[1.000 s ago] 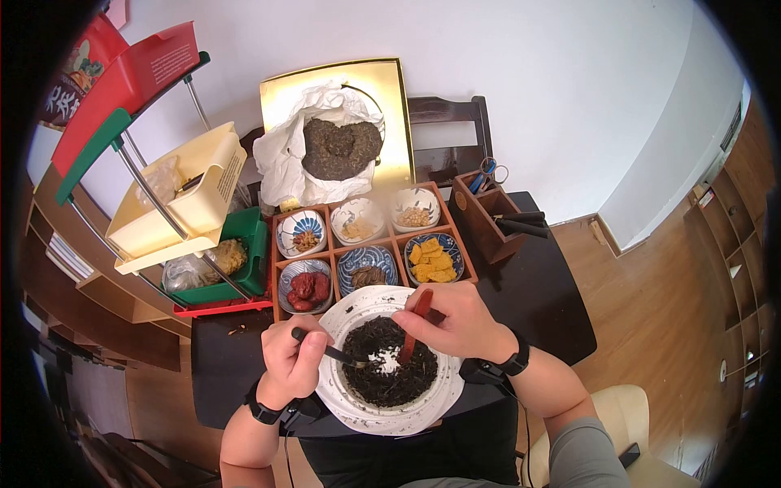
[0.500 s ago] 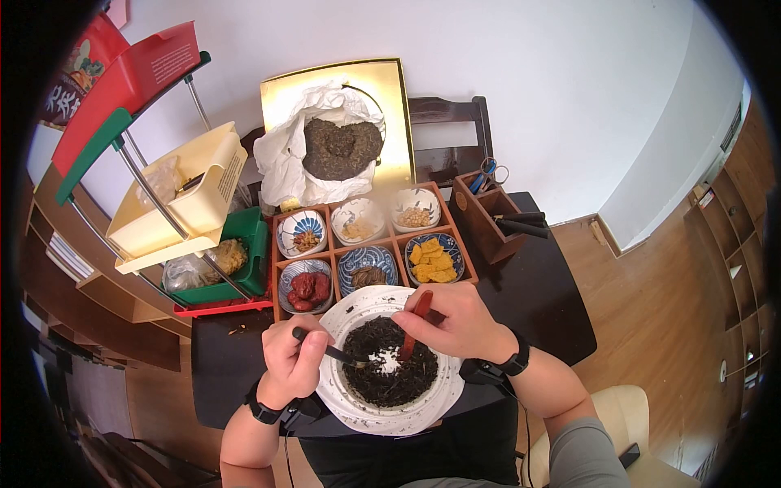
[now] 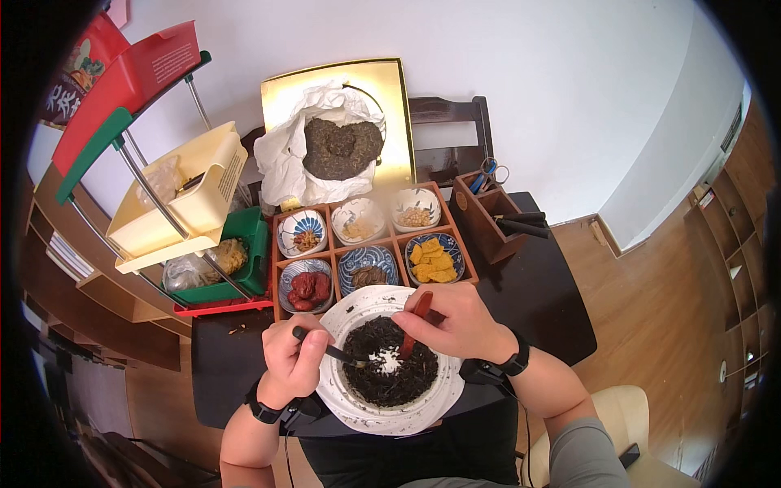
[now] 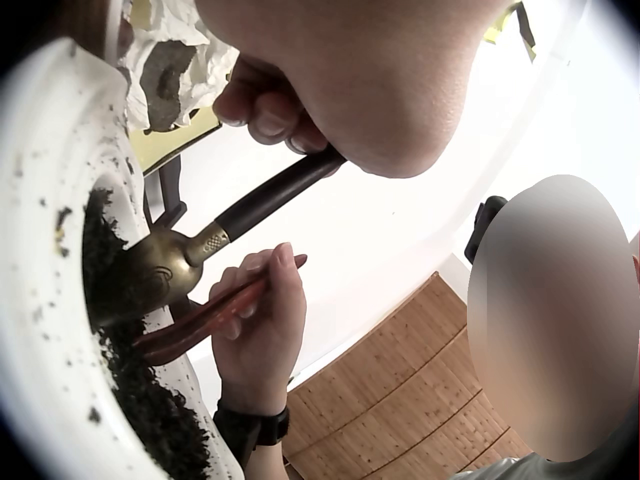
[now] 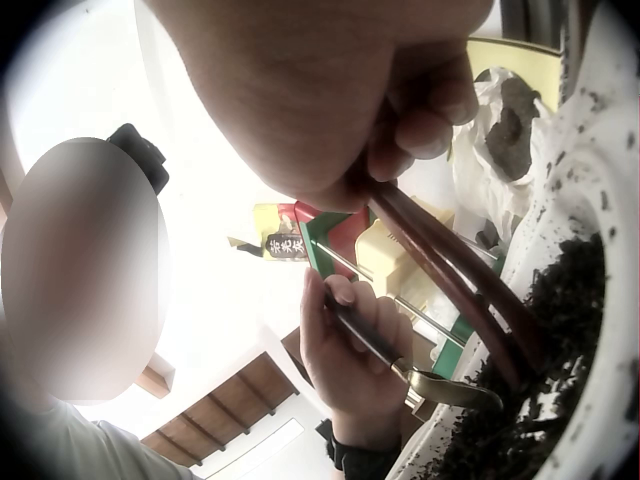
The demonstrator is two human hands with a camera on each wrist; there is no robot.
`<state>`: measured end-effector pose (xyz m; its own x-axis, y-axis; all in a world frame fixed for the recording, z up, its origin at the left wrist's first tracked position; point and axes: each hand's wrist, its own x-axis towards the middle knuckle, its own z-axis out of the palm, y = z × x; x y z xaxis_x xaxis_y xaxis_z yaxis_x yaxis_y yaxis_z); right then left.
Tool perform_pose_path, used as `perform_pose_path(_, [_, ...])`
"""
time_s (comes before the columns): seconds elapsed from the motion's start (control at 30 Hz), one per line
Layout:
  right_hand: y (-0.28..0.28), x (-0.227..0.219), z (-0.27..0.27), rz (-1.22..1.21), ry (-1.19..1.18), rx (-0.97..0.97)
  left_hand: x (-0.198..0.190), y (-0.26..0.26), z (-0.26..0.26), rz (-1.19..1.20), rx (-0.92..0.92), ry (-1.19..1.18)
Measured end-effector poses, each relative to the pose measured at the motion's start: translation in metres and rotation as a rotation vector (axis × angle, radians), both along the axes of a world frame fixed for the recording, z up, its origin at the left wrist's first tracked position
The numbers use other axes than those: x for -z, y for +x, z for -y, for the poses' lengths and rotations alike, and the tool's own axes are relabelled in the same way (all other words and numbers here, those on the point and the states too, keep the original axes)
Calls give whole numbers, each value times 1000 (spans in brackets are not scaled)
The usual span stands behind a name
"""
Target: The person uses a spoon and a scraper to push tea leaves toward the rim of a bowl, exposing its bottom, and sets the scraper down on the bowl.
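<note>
A white bowl (image 3: 447, 392) with a wide, flecked rim is filled with dark loose tea leaves (image 3: 399, 389). White bits (image 3: 389, 361) lie in a small heap at the middle of the leaves. My left hand (image 3: 291, 364) grips the black handle of a brass scoop (image 4: 160, 272), whose head dips into the leaves from the left. On the other side, my right hand (image 3: 457, 324) holds reddish wooden tongs (image 3: 422, 304), their two arms seen in the right wrist view. The tongs' tips reach down among the leaves beside the white bits.
Behind the bowl, a divided wooden tray (image 3: 395, 246) holds several small dishes of ingredients, including red dates (image 3: 306, 290) and yellow pieces (image 3: 432, 260). Farther back lies a dark pressed tea cake (image 3: 342, 150) on white paper. A tiered rack (image 3: 185, 305) stands left, a wooden holder (image 3: 488, 232) right.
</note>
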<state>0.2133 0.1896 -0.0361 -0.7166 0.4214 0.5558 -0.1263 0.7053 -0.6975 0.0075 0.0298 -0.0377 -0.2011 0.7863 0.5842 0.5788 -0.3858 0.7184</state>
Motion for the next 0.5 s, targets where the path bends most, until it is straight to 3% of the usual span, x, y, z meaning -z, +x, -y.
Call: perform_pose_path(0.5, [0, -1, 1, 8, -6, -2, -1, 1, 0, 14, -9, -7])
